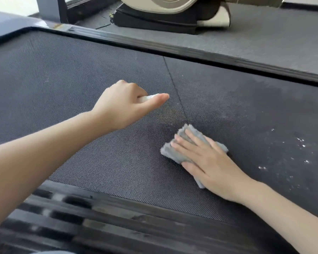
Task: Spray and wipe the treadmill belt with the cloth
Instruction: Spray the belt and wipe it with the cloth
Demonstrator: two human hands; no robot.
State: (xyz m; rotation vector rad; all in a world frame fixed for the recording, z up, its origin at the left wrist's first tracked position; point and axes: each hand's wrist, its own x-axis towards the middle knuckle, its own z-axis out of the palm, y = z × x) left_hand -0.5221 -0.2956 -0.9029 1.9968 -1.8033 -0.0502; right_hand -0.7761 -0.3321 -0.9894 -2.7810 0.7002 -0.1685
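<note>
The dark textured treadmill belt (pixel 81 74) fills most of the head view, with a thin seam running across it. My left hand (pixel 128 103) hovers over the belt's middle, fingers closed around a small white spray bottle (pixel 148 98) that is mostly hidden in the fist. My right hand (pixel 206 158) lies flat with fingers spread on a folded grey cloth (pixel 174 153), pressing it onto the belt just right of the seam. White wet specks (pixel 301 143) dot the belt to the right of the cloth.
A black ribbed side rail (pixel 99 217) runs along the near edge and another rail (pixel 173 50) along the far edge. Beyond it lies dark floor matting with a beige and black machine base (pixel 163 15).
</note>
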